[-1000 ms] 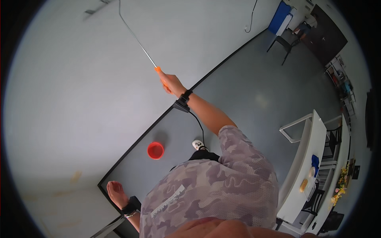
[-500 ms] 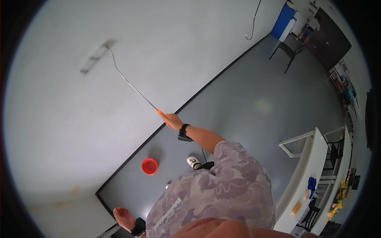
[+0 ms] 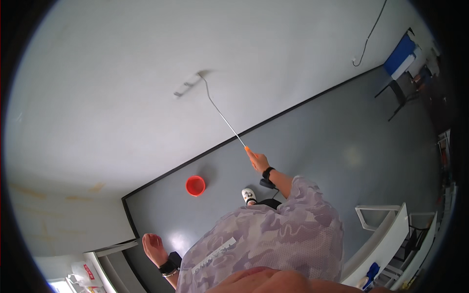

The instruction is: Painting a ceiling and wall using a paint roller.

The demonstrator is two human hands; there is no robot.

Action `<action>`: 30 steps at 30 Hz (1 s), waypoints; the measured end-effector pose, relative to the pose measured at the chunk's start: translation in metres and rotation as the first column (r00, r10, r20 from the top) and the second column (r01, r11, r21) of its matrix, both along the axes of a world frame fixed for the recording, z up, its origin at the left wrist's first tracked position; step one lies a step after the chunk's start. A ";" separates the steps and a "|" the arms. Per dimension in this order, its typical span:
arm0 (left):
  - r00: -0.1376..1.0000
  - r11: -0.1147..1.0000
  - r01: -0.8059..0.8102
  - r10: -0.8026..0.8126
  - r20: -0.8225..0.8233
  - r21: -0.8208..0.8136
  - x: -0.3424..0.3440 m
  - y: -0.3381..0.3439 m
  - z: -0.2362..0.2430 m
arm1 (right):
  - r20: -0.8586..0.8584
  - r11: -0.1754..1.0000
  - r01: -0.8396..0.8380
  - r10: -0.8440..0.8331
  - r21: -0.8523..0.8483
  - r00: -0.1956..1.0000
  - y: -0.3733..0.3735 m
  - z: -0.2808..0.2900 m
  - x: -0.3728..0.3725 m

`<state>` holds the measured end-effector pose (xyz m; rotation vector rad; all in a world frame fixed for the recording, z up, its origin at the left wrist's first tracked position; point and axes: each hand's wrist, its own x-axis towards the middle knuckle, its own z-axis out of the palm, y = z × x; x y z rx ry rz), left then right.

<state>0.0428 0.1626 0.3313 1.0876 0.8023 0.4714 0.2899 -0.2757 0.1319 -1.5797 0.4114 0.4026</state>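
The right hand (image 3: 257, 160) is closed around the orange grip of a thin metal roller pole (image 3: 222, 117), whose fuzzy cylindrical roller (image 3: 187, 85) lies flat against the smooth white wall (image 3: 122, 73) at about eleven o'clock. The left hand (image 3: 154, 246) hangs open and empty at seven o'clock. A round red bucket (image 3: 195, 185) sits on the matte grey floor (image 3: 342, 136).

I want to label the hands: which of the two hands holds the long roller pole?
The right hand grips the orange-handled roller pole; the left hand hangs open, holding nothing.

one paint roller (image 3: 188, 86), one red bucket (image 3: 195, 185)
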 end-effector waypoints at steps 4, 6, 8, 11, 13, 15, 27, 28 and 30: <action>0.998 0.999 -0.020 0.021 0.063 -0.025 -0.018 0.002 0.010 | 0.292 0.995 -0.036 0.061 -0.091 0.955 0.052 0.091 0.075; 0.998 1.000 0.015 -0.013 0.054 -0.025 -0.029 0.006 0.007 | 0.422 0.986 -0.017 0.088 -0.168 0.902 0.070 0.154 0.113; 0.998 0.999 -0.018 0.019 0.058 -0.030 -0.046 0.005 0.009 | 0.521 0.989 -0.012 0.090 -0.150 0.849 0.086 0.220 0.133; 0.999 0.999 -0.022 0.024 0.049 -0.031 -0.078 0.014 0.000 | 0.565 0.999 -0.001 0.024 -0.042 0.824 0.104 0.258 0.149; 0.999 0.995 -0.028 0.031 0.023 -0.091 -0.101 0.019 -0.006 | 0.530 0.993 -0.039 -0.024 0.108 0.848 0.106 0.262 0.153; 0.999 0.994 -0.042 0.044 0.026 -0.100 -0.119 0.023 -0.012 | 0.512 0.997 -0.004 -0.036 0.077 0.858 0.100 0.242 0.136; 0.994 0.989 0.098 -0.092 0.053 -0.112 -0.138 0.012 -0.018 | -0.026 0.993 0.113 -0.112 0.037 0.993 0.061 0.076 -0.048; 0.995 0.990 0.088 -0.083 0.047 -0.114 -0.136 0.012 -0.017 | 0.012 0.994 0.106 -0.106 -0.011 0.994 0.061 0.074 -0.051; 0.990 0.987 0.109 -0.097 0.106 -0.120 -0.136 0.014 -0.019 | 0.048 0.989 0.106 -0.101 -0.103 0.994 0.050 0.079 -0.042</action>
